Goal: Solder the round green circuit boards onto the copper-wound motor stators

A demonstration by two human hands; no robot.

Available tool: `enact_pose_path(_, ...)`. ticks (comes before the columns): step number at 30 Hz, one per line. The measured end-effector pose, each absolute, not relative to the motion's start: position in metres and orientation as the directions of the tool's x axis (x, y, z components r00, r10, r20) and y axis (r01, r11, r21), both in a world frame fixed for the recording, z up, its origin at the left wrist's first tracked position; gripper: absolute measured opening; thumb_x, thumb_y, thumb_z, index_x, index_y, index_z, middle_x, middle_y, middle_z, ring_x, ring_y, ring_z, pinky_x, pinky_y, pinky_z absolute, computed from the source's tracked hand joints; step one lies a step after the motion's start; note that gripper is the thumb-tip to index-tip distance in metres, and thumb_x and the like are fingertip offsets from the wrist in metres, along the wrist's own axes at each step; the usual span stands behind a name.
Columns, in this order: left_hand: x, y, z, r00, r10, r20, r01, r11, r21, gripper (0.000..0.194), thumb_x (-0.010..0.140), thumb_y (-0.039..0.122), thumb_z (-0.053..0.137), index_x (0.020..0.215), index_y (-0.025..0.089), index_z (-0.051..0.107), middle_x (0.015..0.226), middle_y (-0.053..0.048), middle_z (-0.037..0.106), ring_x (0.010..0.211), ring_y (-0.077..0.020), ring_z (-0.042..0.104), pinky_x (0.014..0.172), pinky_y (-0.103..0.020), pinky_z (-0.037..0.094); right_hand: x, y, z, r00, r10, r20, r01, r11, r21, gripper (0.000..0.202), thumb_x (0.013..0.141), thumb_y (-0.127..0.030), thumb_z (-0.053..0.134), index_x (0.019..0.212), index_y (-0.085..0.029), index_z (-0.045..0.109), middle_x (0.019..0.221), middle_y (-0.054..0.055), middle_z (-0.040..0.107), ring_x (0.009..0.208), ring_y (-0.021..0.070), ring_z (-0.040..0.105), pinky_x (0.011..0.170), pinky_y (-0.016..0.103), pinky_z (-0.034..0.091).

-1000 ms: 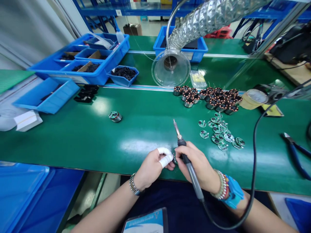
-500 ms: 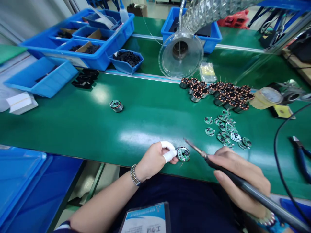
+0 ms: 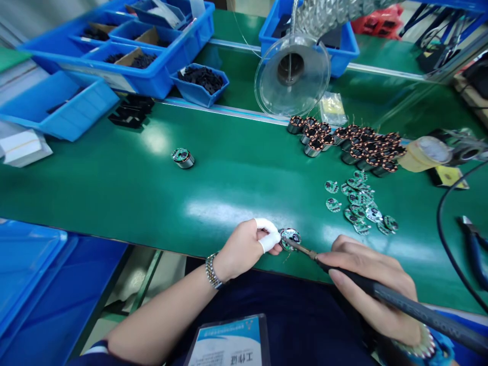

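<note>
My left hand (image 3: pixel 247 247), with white finger cots on thumb and forefinger, is closed on a motor stator topped by a round green circuit board (image 3: pixel 292 236). It holds the stator near the table's front edge. My right hand (image 3: pixel 375 284) grips a soldering iron (image 3: pixel 351 277) like a pen, its tip on the board's face. A second stator with a board (image 3: pixel 183 158) stands alone to the left. Loose round circuit boards (image 3: pixel 356 198) lie scattered to the right, in front of several copper-wound stators (image 3: pixel 366 147).
A clear fume-extractor hood (image 3: pixel 292 76) hangs over the back of the green table (image 3: pixel 236 188). Blue bins (image 3: pixel 160 76) with black parts stand at the back left. Pliers (image 3: pixel 473 244) and a black cable (image 3: pixel 442 254) are at the right. A yellowish round container (image 3: pixel 423 155) stands beside the stators.
The soldering iron in my right hand has moved left and down, from above the board onto its face. My left hand keeps its hold. The view has shifted slightly.
</note>
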State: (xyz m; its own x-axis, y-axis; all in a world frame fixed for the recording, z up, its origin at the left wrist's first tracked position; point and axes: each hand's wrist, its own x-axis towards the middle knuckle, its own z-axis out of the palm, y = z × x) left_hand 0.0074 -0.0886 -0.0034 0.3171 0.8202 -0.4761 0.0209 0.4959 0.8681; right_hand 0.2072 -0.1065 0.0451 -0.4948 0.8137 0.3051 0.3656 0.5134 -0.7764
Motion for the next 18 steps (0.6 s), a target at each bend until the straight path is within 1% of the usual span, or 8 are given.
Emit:
enact_pose_path(11, 0.0079, -0.0881, -0.0021, 0.306, 0.823, -0.479, 0.006, 0.502, 0.865, 0.005, 0.075, 0.011, 0.054, 0.071, 0.013, 0.056, 0.062, -0.002, 0.063, 0.061, -0.0119, 0.062, 0.064, -0.026, 0.051, 0.2069, -0.1063, 0.0462, -0.501, 0.81, 0.306, 0.377, 0.523, -0.765, 0.027, 0.074, -0.006, 0.052, 0.095, -0.018, 0.064, 0.059, 0.002, 0.057, 0.057, 0.0139, 0.053, 0.051, 0.028, 0.046)
enact_pose_path(18, 0.0081, -0.0884, -0.002, 0.304, 0.821, -0.483, 0.012, 0.504, 0.864, 0.005, 0.075, 0.012, 0.054, 0.071, 0.013, 0.056, 0.062, -0.001, 0.063, 0.061, -0.0114, 0.062, 0.065, -0.025, 0.051, 0.2092, -0.1072, 0.0483, -0.492, 0.808, 0.324, 0.364, 0.529, -0.767, 0.027, 0.073, -0.005, 0.052, 0.094, -0.015, 0.064, 0.06, 0.003, 0.057, 0.058, 0.014, 0.054, 0.052, 0.028, 0.046)
